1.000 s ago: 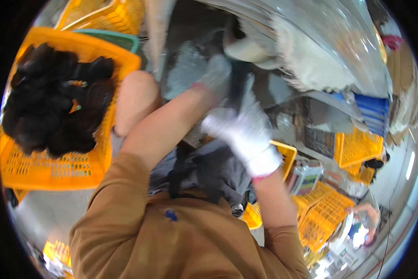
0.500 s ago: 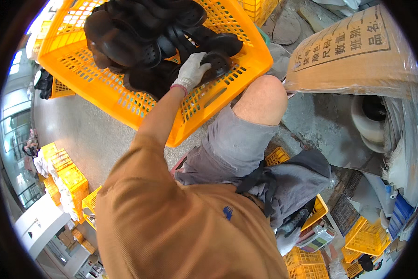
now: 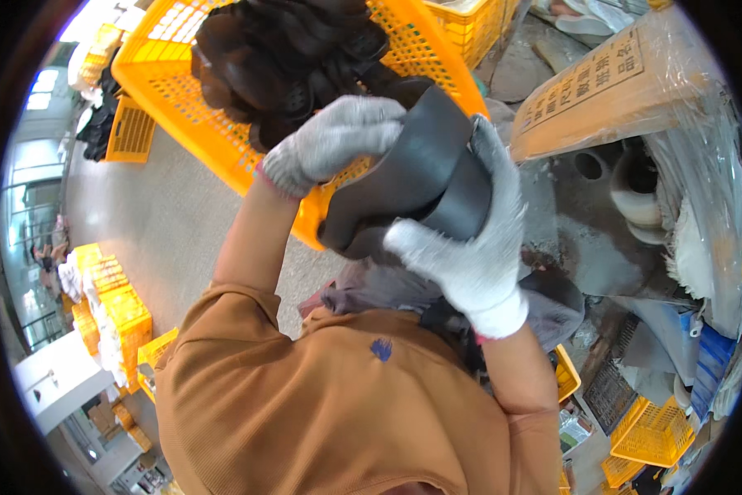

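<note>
In front of my chest I hold dark rubber clogs [image 3: 404,181], apparently two pressed together; their overlap makes the count hard to tell. My left hand [image 3: 338,140], in a whitish knit glove, grips them from the upper left, its fingertips partly hidden behind them. From the right, my right hand [image 3: 482,243], gloved too, wraps around the lower side with its thumb across the front. Just beyond, a big yellow perforated crate [image 3: 173,91] carries a heap of dark clogs [image 3: 264,62].
To the right stands a cardboard box [image 3: 577,95] in clear plastic wrap. White, round-mouthed pieces [image 3: 635,194] sit below it. Stacked yellow crates [image 3: 123,322] line the left, and another yellow crate [image 3: 656,429] lies at the lower right.
My left hand has come up out of the big crate with a clog. My right hand has risen from the lower right, and both now meet at the clogs.
</note>
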The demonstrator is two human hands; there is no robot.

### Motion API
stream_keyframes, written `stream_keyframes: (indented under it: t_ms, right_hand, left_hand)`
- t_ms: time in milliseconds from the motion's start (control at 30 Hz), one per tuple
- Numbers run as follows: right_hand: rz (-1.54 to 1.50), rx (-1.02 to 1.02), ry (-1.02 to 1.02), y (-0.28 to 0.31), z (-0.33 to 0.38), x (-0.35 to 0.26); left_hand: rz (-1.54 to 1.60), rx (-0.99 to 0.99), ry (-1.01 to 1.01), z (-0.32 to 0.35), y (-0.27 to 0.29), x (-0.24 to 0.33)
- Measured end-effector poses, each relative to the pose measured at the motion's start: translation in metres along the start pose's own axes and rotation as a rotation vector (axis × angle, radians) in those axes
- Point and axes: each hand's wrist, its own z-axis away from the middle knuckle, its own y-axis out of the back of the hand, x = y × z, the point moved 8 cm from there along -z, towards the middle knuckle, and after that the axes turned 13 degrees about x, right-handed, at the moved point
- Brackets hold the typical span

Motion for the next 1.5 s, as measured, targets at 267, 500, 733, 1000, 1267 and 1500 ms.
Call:
stream_keyframes:
  t_ms: [267,500,733,1000,1267,1500]
  right_hand:
    - [-0.615,0.391,-0.492,0.094,0.100,0.039]
    - [-0.856,0.753,-0.553,0.207,0.140,0.100]
    - [-0.179,0.958,-0.867,0.218,0.200,0.024]
    - [1.275,0.609,0.239,0.299,0.047,0.084]
    - [0.683,0.563,-0.365,0.301,0.025,0.093]
    - [0.824,1.012,-0.011,0.324,0.083,0.064]
  left_hand:
    - [-1.195,0.928,-0.249,-0.037,0.063,0.075]
    - [-0.455,-0.518,0.076,-0.021,-0.276,-0.040]
    - [0.808,-0.196,0.616,-0.017,-0.439,-0.095]
    - [-0.002,-0.038,0.468,-0.159,-0.400,-0.085]
    - [0.438,-0.360,0.209,-0.088,-0.399,-0.093]
    - [0.798,-0.226,0.548,-0.131,-0.511,-0.133]
